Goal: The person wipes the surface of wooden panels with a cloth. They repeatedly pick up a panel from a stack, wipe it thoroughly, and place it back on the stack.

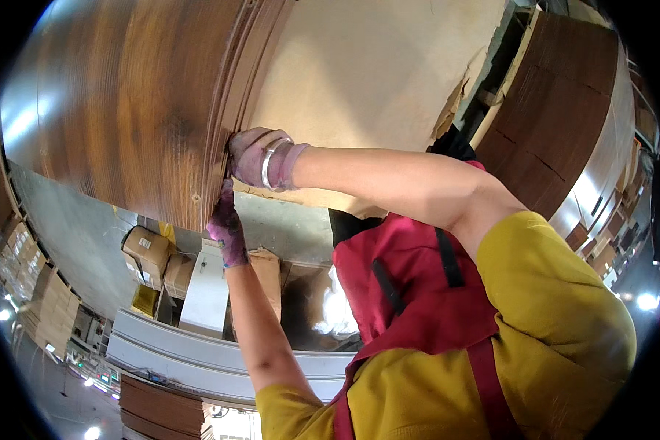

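Note:
A dark brown wood-grain panel (pixel 136 103) fills the upper left, its grooved edge facing me. Under that edge, more brown boards (pixel 265 51) show as parallel strips. My right hand (pixel 259 158), in a stained purple glove with a silver band round the wrist, is curled closed against the panel's edge. My left hand (pixel 229 231), gloved alike, grips the same edge nearer its corner, just below the right hand. Both hands' fingertips are partly hidden at the edge.
A tan sheet (pixel 359 81) with torn edges lies beyond my right arm. Another stack of brown panels (pixel 554 110) stands at the right. Cardboard boxes (pixel 148 253), a white board (pixel 207 290) and long grey profiles (pixel 169 345) are at the lower left.

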The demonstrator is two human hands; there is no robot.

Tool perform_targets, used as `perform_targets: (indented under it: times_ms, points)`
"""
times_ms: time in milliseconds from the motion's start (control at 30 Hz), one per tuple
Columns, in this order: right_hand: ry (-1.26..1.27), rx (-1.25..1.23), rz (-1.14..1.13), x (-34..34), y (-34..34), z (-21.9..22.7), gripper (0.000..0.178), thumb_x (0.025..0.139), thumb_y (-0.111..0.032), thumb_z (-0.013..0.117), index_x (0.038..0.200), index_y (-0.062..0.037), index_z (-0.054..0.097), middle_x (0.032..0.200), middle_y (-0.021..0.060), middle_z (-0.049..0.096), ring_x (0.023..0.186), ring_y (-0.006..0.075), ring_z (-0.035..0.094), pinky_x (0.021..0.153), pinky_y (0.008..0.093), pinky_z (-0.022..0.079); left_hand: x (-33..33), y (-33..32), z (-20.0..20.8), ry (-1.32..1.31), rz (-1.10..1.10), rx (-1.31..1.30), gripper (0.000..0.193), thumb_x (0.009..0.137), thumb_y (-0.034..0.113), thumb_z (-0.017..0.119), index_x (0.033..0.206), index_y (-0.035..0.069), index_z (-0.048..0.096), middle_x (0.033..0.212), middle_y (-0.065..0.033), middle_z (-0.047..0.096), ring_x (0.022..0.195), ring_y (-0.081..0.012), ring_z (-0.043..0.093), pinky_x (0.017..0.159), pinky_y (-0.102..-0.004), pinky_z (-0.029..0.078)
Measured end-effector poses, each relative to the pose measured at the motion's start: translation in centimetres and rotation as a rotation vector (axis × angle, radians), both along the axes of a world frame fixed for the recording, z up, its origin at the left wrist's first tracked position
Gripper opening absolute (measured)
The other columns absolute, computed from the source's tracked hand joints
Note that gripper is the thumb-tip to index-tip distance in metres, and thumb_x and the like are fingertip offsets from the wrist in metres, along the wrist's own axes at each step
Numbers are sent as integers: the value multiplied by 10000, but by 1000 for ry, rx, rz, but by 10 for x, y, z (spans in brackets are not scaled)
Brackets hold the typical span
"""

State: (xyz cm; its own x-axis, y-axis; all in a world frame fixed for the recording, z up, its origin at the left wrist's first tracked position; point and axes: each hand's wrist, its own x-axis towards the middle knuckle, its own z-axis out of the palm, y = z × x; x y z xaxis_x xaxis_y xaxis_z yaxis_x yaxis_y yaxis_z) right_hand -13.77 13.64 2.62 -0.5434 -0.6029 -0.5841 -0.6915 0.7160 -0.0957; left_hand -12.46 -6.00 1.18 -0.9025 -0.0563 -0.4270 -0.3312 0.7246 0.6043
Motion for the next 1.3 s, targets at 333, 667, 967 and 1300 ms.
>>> perform_targets:
  times_ms: [333,667,967,1300]
  points:
    - [-261,-744,-939,45,-16,-76,271,829,-134,561,1042,26,612,874,158,657,776,347,673,624,393,563,0,17,9,-150,-154,-186,408,903,206,673,1226,-21,566,1216,-142,619,1093,-242,578,955,-361,440]
    - [12,-611,-590,32,-28,-78,150,705,-144,625,757,-8,661,682,171,583,625,298,588,384,378,460,-16,5,13,-138,-254,92,356,903,170,657,1213,2,608,1237,-139,624,1131,-229,596,948,-347,458]
    - [104,-485,-728,33,-30,-51,132,706,-141,657,739,-24,710,684,180,615,627,304,651,399,407,519,-4,-32,-29,-63,-429,-101,373,891,176,667,1207,-9,596,1193,-124,640,1148,-221,575,961,-341,440]
    - [32,-337,-551,19,-40,-41,153,669,-130,668,721,12,697,654,207,599,557,335,617,339,422,471,4,-58,-84,-6,-506,-386,433,863,187,621,1261,23,569,1296,-164,584,1216,-332,519,1016,-398,397]
